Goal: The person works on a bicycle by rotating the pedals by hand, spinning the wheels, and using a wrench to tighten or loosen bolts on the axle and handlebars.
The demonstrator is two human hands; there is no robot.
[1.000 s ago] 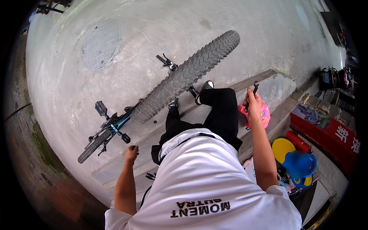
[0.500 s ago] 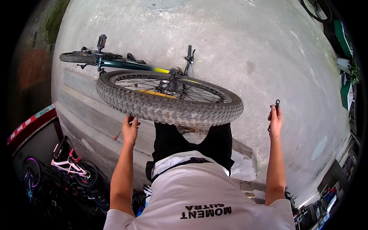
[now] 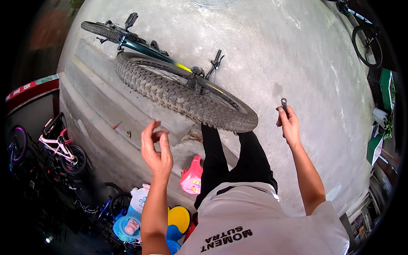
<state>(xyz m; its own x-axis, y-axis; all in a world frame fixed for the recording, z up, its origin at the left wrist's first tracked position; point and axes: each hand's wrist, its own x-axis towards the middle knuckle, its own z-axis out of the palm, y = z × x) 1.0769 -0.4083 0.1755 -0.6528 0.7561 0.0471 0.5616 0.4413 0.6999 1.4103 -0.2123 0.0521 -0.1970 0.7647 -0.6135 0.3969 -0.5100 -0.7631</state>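
My right hand (image 3: 290,127) is closed around a dark ring-ended wrench (image 3: 284,102), its ring pointing away from me, out over the concrete. My left hand (image 3: 157,151) holds nothing; its fingers are apart and slightly curled, just on my side of a knobbly bicycle tyre (image 3: 182,100) without touching it. That large wheel belongs to a bicycle with a teal and yellow frame (image 3: 146,50), which stretches away to the far left. Its handlebar end (image 3: 216,61) shows beyond the wheel. My legs stand close to the wheel's near right side.
Concrete steps (image 3: 97,76) run along the left, with a small red-handled tool (image 3: 117,125) on one. Beside my leg is a pink child's seat (image 3: 193,176). A pink bicycle (image 3: 57,146) and colourful ride-on toys (image 3: 178,219) stand lower left; another bicycle wheel (image 3: 367,46) is far right.
The view has turned, so the wheel now slants down to the right. My left hand has come away from the tyre's edge, fingers spreading. The wrench remains in my right hand, nearer the wheel.
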